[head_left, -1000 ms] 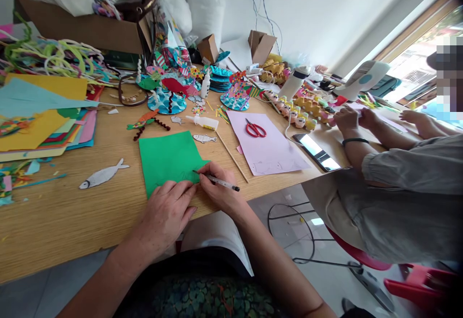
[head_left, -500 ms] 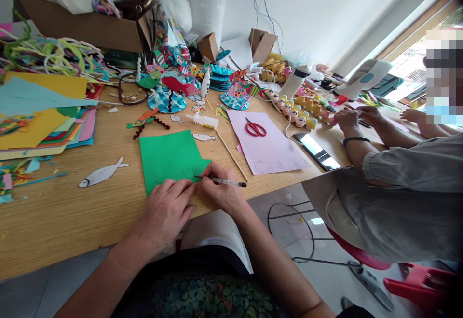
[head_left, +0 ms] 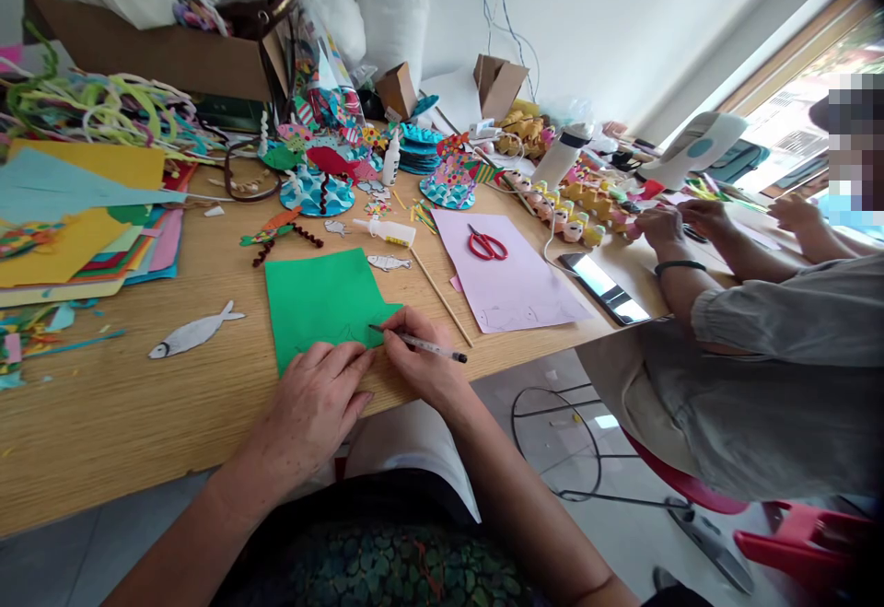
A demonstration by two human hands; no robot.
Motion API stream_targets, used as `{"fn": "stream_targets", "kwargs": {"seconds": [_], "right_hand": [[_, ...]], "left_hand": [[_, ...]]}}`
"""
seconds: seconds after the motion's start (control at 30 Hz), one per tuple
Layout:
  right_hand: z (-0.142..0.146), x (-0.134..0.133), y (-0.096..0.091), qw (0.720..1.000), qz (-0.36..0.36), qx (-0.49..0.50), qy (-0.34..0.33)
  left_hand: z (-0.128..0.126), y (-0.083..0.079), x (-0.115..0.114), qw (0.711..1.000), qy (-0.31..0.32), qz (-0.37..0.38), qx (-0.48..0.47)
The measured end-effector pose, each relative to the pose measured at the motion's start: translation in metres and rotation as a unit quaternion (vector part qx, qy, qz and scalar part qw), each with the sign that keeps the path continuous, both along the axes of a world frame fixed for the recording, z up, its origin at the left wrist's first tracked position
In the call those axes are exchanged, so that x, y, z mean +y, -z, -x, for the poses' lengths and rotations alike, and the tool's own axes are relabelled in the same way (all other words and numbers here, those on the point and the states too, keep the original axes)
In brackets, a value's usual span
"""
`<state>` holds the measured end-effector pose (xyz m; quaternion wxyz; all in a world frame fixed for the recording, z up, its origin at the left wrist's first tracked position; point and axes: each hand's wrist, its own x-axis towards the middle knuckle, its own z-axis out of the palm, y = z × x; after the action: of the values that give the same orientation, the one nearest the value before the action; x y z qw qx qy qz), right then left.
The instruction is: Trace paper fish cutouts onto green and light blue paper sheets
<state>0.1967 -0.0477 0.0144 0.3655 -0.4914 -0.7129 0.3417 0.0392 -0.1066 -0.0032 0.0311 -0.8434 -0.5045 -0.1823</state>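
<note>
A sheet of green paper [head_left: 318, 298] lies near the table's front edge, with faint drawn lines along its lower part. My left hand [head_left: 321, 386] rests flat on the sheet's lower edge, fingers stretched out. My right hand [head_left: 421, 354] is closed around a clear pen [head_left: 432, 347] with a dark end, and its tip meets the paper near the right side. To the left lies a white paper fish [head_left: 197, 331]. A smaller paper fish [head_left: 389, 262] and a glue bottle [head_left: 390, 232] lie just behind the green sheet.
A thin wooden stick [head_left: 442, 298] lies beside a pale purple sheet [head_left: 483, 285] bearing red-handled scissors [head_left: 487, 243]. A phone [head_left: 604, 287] is farther right, near a co-worker's arms [head_left: 677, 257]. Coloured paper [head_left: 83, 220] is piled at left; fish decorations [head_left: 318, 188] stand behind.
The pen tip has shifted slightly up and left on the green paper, and my right hand has moved slightly with it. My left hand stays in place.
</note>
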Motion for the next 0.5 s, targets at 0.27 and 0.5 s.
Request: {"fn": "stream_targets", "kwargs": {"seconds": [0.27,0.5], "right_hand": [[0.0025,0.0030,0.0026,0.999,-0.010,-0.035,-0.007],[0.0020,0.0019,0.0006,0.998,-0.018,-0.053,-0.002]], "left_hand": [[0.0006,0.0005,0.0001,1.000,0.000,-0.002,0.003],[0.0006,0.0003,0.0000,1.000,0.000,0.010,-0.004]]}}
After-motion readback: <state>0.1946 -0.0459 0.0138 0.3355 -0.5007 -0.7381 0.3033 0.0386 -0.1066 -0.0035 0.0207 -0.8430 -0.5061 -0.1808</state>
